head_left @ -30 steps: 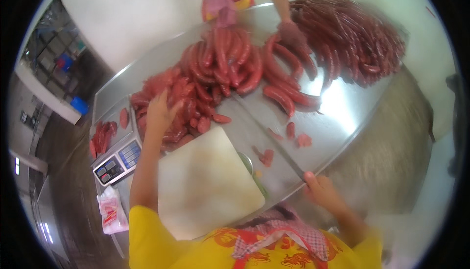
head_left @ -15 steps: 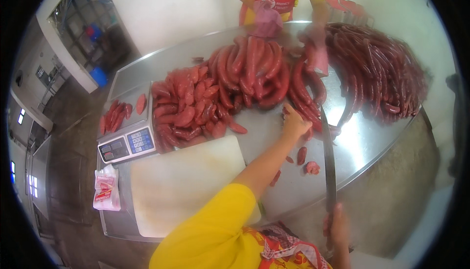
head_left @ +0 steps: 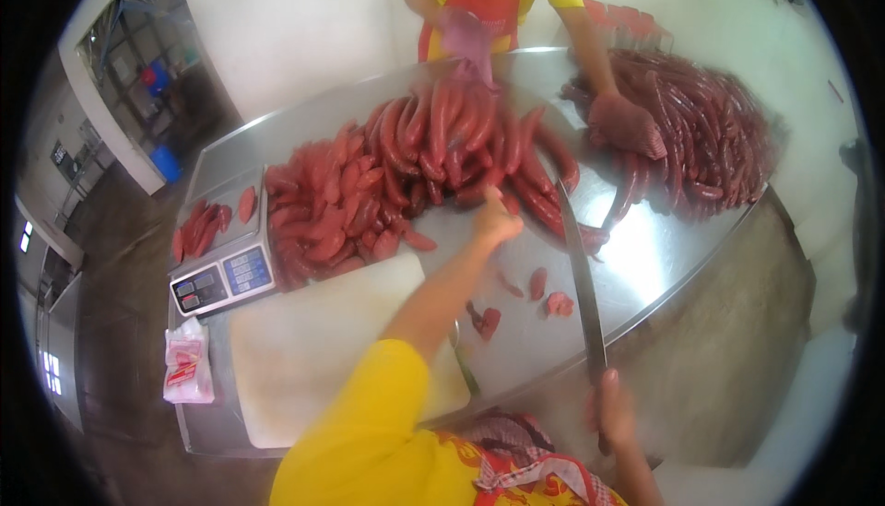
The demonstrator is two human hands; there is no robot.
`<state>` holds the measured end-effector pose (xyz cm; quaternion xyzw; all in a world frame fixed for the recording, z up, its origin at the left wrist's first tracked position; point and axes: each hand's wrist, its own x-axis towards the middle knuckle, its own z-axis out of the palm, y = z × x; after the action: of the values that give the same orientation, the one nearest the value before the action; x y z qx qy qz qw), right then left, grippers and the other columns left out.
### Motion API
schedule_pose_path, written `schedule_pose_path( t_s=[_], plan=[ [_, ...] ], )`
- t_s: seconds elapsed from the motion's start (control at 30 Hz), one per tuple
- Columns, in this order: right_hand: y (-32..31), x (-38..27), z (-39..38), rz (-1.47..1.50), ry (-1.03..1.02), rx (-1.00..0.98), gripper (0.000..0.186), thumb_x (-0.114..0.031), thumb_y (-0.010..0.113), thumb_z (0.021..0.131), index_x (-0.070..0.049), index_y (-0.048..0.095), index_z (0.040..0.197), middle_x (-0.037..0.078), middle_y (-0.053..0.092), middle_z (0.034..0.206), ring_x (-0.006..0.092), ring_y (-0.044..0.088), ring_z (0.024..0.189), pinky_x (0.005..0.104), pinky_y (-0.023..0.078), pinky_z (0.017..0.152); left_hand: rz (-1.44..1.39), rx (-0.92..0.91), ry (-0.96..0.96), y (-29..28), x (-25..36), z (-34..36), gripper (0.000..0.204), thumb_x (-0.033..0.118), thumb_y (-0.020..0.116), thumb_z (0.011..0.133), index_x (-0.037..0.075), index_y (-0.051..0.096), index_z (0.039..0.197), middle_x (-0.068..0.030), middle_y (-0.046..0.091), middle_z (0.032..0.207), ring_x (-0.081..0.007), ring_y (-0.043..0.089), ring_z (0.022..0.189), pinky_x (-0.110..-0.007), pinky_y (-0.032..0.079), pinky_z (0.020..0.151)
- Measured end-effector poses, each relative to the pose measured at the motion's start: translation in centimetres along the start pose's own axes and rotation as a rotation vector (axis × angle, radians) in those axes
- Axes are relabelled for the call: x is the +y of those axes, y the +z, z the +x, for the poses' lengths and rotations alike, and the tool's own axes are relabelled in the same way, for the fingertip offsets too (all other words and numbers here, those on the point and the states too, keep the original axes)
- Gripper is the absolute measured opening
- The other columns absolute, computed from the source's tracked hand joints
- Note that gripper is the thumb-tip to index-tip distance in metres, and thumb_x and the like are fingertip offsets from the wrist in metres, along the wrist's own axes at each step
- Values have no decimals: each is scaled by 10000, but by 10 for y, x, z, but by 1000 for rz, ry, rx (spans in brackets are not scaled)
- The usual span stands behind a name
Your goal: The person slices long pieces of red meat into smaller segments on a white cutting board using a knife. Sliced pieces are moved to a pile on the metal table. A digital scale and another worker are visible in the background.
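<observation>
My right hand (head_left: pixel 616 411) grips the handle of a long knife (head_left: pixel 581 280), its blade pointing away across the steel table. The blade's tip is at the strands of red sausage (head_left: pixel 539 206) in the middle. My left hand (head_left: pixel 498 220) reaches to the front of the sausage pile, its fingers closed at the lower end of a sausage (head_left: pixel 494 177); blur hides part of the grip. Cut sausage pieces (head_left: pixel 327 206) are heaped left of that hand. Between it and the knife lie a few loose scraps (head_left: pixel 559 304).
A white cutting board (head_left: pixel 313 340) lies at the near left. Beyond it stands a scale (head_left: pixel 221 277) with sausage pieces on it, plastic bags (head_left: pixel 187 363) beside it. A co-worker's gloved hand (head_left: pixel 627 125) touches the long sausage strands (head_left: pixel 710 128) at right.
My left hand has moved left from the loose pieces to the sausage pile. The knife stays in my right hand. The co-worker's gloved hand has shifted right onto the strands.
</observation>
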<state>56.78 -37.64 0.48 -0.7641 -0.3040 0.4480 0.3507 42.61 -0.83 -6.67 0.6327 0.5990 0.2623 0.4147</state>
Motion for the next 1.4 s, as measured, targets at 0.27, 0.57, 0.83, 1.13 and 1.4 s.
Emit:
schedule_pose_path(
  t_s=[0.27,0.57,0.83,1.13,1.4],
  plan=[
    [24,-12,13,-212,-102,-292,697,-594,378,982,14,602,725,92,546,560,175,543,474,314,436,476,196,-307,161,-193,-54,-185,625,560,742,760,21,630,1056,-194,677,919,-293,656,854,-362,498,781],
    [102,-42,19,-741,-508,-681,625,-521,405,1000,22,650,811,259,624,742,455,618,737,494,488,685,683,105,427,-222,-146,-333,417,353,741,788,131,674,1134,-119,632,1080,-343,556,1040,-450,395,923],
    [72,-88,11,-1022,-615,-645,653,-562,404,985,-7,664,759,231,621,670,440,624,713,477,502,676,446,603,683,-161,-175,-344,229,88,721,620,124,635,830,-48,590,909,-257,524,868,-393,388,809],
    [123,-87,27,-1000,-564,-842,723,-567,327,1006,7,649,705,226,612,634,442,627,676,470,517,678,392,573,587,-161,-179,-338,219,103,745,626,119,617,803,-50,586,880,-255,512,836,-386,389,795],
    [169,-68,28,-960,-518,-840,706,-568,351,998,15,660,747,244,614,650,465,621,685,498,511,683,397,539,577,-161,-176,-345,223,93,752,641,118,617,816,-48,579,870,-257,507,842,-382,393,796]
  ],
)
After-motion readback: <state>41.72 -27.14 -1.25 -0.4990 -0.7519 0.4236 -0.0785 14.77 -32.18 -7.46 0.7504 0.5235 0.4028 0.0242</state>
